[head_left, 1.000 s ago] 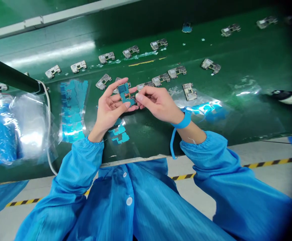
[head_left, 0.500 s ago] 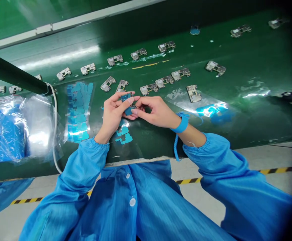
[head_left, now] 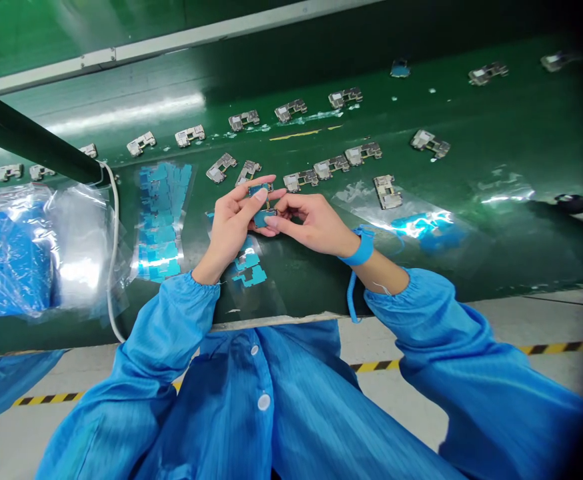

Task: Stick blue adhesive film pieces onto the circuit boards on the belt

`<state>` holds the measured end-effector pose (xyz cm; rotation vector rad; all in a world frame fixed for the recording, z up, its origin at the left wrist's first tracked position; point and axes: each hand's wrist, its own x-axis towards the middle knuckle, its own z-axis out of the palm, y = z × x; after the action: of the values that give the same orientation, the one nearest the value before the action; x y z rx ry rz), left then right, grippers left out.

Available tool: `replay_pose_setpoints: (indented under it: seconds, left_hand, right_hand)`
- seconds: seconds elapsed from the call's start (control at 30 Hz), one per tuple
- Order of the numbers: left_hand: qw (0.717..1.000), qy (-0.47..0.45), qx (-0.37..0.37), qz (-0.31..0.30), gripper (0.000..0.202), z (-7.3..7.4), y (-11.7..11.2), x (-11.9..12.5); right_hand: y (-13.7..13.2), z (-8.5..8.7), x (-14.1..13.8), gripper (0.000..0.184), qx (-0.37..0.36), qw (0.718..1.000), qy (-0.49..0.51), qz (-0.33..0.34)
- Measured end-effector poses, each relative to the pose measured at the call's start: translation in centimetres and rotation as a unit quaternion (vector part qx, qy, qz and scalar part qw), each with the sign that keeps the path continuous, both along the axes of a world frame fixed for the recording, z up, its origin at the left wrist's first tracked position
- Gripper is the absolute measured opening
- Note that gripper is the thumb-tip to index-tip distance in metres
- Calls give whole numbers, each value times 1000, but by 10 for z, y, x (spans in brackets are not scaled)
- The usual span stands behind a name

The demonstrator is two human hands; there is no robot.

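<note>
Both hands meet on one small blue part (head_left: 262,216) just above the green belt (head_left: 471,167).

The left hand (head_left: 231,223) clasps the part between thumb and forefinger; the right hand (head_left: 316,223), with a blue wrist strap (head_left: 359,248), pinches its lower edge from three o'clock. A sheet of blue stickers (head_left: 164,220) lies at nine o'clock of the hands, with clear bags (head_left: 16,257) further out that way. Loose sticker pieces (head_left: 249,267) sit at six o'clock, and rows of metal boards (head_left: 331,165) run from twelve round to two o'clock.

Small blue circuit board (head_left: 261,212), mostly hidden, pinched between both hands above belt.
</note>
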<state>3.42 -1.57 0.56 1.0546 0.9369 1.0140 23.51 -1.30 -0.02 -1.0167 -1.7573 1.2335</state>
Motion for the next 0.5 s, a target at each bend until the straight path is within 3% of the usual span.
replay_pose_setpoints:
  seconds: [0.07,0.17,0.27,0.37,0.43,0.5]
  left_hand:
    - [1000,-13,24,-4,65,0,-1,0]
    - [998,-32,52,-12,105,2,0,-1]
    - [998,-40,37,-9,128,2,4,-2]
    - [999,-29,9,31,116,3,8,-5]
    - [997,-16,7,72,96,3,11,-8]
    - [994,-2,17,107,78,4,13,-12]
  right_hand:
    - [-1,1,0,48,-28,999,23,1]
    - [0,3,-1,54,-82,994,74,11]
    - [19,8,1,58,-101,992,64,42]
    - [71,14,7,56,-75,997,25,23]
    - [121,19,15,54,-49,998,-14,-35]
    - [171,22,26,50,-23,987,-118,-107]
